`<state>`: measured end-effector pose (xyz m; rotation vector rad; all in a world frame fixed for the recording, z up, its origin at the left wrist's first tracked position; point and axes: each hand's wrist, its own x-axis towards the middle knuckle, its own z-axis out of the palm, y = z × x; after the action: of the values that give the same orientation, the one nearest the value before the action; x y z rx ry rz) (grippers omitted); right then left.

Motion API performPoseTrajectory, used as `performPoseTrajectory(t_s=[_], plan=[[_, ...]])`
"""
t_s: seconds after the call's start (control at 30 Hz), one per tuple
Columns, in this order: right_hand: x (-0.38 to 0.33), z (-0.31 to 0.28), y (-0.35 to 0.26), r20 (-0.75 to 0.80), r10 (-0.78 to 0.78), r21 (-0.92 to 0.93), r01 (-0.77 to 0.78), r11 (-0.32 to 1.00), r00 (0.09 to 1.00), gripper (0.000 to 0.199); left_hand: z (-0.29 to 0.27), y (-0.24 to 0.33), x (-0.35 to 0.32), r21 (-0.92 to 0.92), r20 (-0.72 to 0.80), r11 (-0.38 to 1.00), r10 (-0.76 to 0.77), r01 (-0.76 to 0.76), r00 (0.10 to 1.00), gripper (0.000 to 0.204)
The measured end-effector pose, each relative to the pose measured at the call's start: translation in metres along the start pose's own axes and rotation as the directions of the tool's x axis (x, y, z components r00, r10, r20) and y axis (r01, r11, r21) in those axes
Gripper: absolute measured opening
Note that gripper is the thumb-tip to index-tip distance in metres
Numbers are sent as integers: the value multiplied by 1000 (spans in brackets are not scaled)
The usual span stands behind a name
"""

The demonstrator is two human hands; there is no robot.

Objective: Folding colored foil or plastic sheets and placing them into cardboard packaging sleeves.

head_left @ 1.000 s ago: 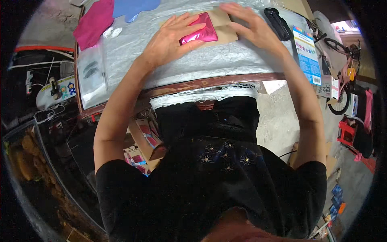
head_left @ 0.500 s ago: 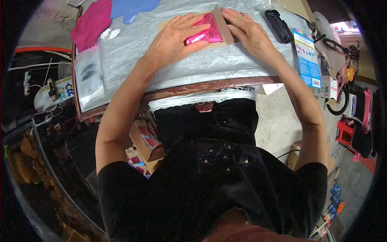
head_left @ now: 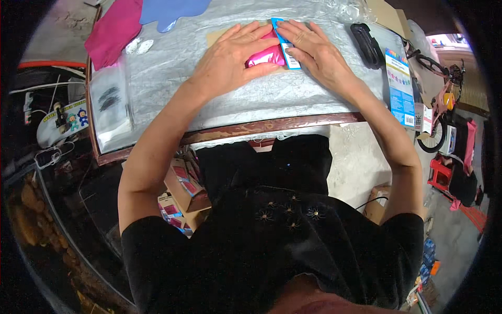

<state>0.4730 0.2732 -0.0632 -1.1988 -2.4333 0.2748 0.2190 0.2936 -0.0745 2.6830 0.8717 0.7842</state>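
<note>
Pink foil packet (head_left: 267, 56) is lying on tan card (head_left: 215, 36) on the table (head_left: 172, 86), the left hand (head_left: 232, 53) stretching flat across it, unclenched and blocking much of it. The right hand (head_left: 316, 51) is resting, fingers extended, on a blue-and-white flap (head_left: 285, 44) along the packet's right side. Farther right, a black case (head_left: 366, 46) is lying near a printed carton (head_left: 399, 89); magenta cloth (head_left: 112, 31) (white crumpled bits (head_left: 138, 46) just beside it) is occupying the upper left.
</note>
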Motion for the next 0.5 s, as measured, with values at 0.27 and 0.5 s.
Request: performPoseTrajectory(t_s=[0.27, 0.5], plan=[[-1, -1, -4, 25, 16, -55, -15, 998, 1000, 45, -1, 0, 1, -63, 60, 994, -89, 92, 994, 72], [-1, -5, -13, 63, 34, -213, -20, 977, 997, 45, -16, -4, -16, 158, 10, 973, -171, 167, 985, 85]])
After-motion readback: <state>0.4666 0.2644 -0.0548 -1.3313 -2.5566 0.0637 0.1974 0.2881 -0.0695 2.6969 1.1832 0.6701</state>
